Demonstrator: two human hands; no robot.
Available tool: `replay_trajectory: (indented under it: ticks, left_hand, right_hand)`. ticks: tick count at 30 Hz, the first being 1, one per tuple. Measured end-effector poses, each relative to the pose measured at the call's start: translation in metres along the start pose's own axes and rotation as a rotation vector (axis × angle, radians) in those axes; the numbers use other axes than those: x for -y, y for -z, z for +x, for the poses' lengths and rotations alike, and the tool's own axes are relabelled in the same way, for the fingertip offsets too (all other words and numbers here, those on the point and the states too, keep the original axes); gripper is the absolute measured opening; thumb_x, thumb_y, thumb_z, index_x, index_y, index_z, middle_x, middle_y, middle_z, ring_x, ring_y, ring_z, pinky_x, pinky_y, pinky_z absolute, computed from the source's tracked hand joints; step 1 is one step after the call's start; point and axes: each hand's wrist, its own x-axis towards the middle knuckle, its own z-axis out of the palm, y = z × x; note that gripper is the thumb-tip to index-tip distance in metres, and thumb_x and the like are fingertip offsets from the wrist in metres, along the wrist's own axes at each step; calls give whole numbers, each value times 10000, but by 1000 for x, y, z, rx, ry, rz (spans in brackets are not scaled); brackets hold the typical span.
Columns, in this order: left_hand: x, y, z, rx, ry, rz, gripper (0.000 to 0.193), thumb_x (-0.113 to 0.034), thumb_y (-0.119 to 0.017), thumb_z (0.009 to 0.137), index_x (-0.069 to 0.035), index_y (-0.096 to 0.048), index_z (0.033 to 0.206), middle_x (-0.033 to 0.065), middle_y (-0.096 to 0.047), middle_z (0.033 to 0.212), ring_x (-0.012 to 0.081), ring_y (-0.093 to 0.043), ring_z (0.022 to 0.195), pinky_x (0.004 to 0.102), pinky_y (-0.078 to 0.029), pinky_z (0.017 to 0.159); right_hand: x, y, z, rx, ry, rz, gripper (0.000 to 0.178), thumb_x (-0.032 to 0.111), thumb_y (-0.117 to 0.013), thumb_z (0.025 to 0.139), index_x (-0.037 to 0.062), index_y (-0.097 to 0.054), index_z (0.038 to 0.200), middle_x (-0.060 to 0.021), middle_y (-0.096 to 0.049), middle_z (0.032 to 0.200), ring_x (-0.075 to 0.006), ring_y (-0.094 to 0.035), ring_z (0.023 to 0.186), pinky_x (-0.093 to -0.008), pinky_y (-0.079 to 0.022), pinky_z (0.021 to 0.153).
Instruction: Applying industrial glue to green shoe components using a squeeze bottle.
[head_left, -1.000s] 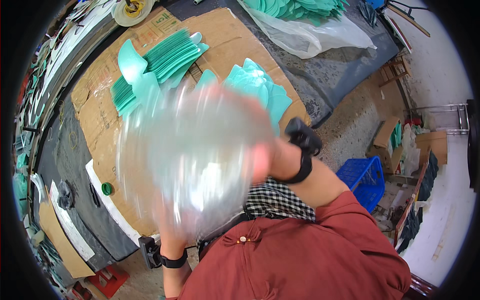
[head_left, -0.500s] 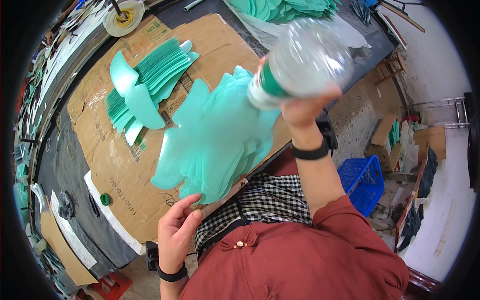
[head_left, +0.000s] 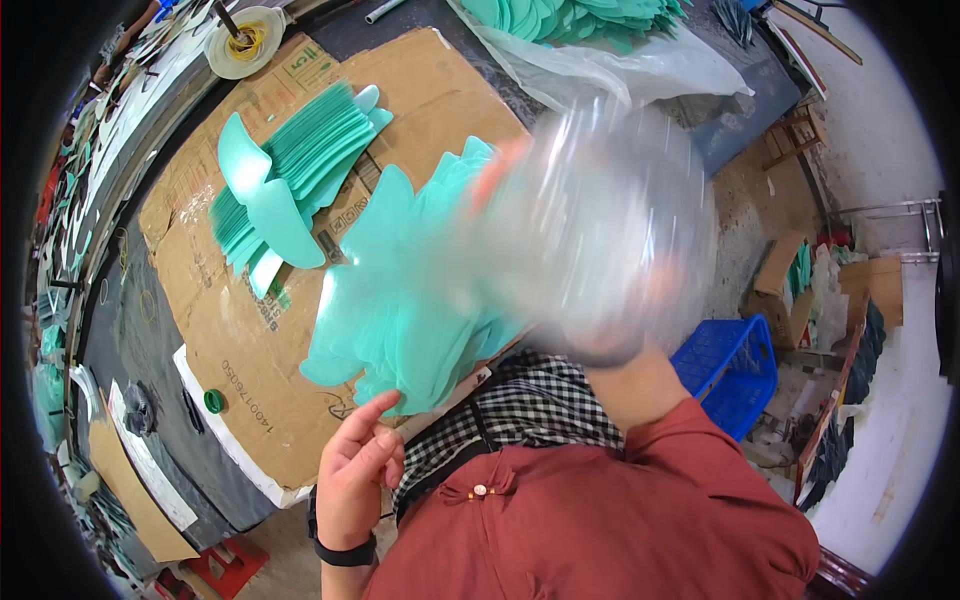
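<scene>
A large clear plastic bottle (head_left: 600, 205), smeared by motion, is in my right hand (head_left: 645, 300) above the right side of a pile. Fanned translucent teal sheets (head_left: 410, 300), cut in curved, winged shapes, make up that pile. By its lower edge is my left hand (head_left: 352, 470), index finger stretched toward the sheets and thumb apart; it holds nothing I can see. Whether the fingertip touches the sheets is hard to tell. Farther left lies a second fanned stack (head_left: 320, 140) of teal pieces, with one winged piece (head_left: 265, 195) across it.
Beneath both stacks is a flattened cardboard sheet (head_left: 200, 340) on a dark table. A green bottle cap (head_left: 213, 401) lies at its left. More teal pieces (head_left: 570, 20) rest on clear plastic film at the back. A blue crate (head_left: 730, 375) stands at the right.
The bottle and my right hand have come down and slightly right, now more blurred. My left hand has stayed by the pile's lower edge.
</scene>
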Motion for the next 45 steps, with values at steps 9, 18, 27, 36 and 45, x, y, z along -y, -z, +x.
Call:
replay_trajectory:
  ticks: [9, 18, 27, 36, 45]
  left_hand:
    - [6, -5, -1, -31, -40, -214, 504, -158, -579, 1000, 96, -469, 1421, 16, -591, 797, 77, -442, 537, 215, -358, 506]
    - [11, -24, -10, -205, -95, -297, 375, -86, -560, 1010, 22, -555, 1369, 85, -704, 1141, 141, -686, 992, 269, -541, 866]
    - [18, -20, -15, -67, -25, -118, 523, -96, -570, 985, 77, -464, 1467, 62, -624, 862, 87, -533, 645, 215, -425, 543]
    - [28, -15, -9, -14, -24, -197, 467, -144, -579, 1010, 64, -503, 1420, 62, -633, 882, 109, -532, 654, 236, -421, 549]
    - [24, -18, -5, -43, -5, -288, 475, -96, -606, 985, 50, -479, 1418, 37, -602, 861, 98, -531, 652, 240, -424, 552]
  right_hand:
    - [-28, 22, 28, -372, 37, -233, 825, 718, -406, 1003, -34, -529, 1320, -99, -666, 1160, -173, -637, 1051, -312, -511, 901]
    - [22, -70, -27, 324, 57, 161, 1029, 831, -719, 698, -56, -655, 1214, -141, -725, 1031, -293, -730, 875, -370, -583, 749]
    - [-17, 37, 24, -432, -115, -265, 1068, 911, -188, 886, 9, -514, 1358, -186, -685, 1122, -292, -702, 974, -436, -585, 851]
    - [4, -24, 11, -294, 47, -30, 885, 797, -412, 913, 37, -556, 1344, -175, -678, 1187, -335, -700, 1015, -451, -573, 870]
    - [-25, -37, 35, 15, 94, -234, 669, 578, -640, 954, -9, -583, 1271, -163, -692, 1103, -284, -686, 962, -362, -542, 837]
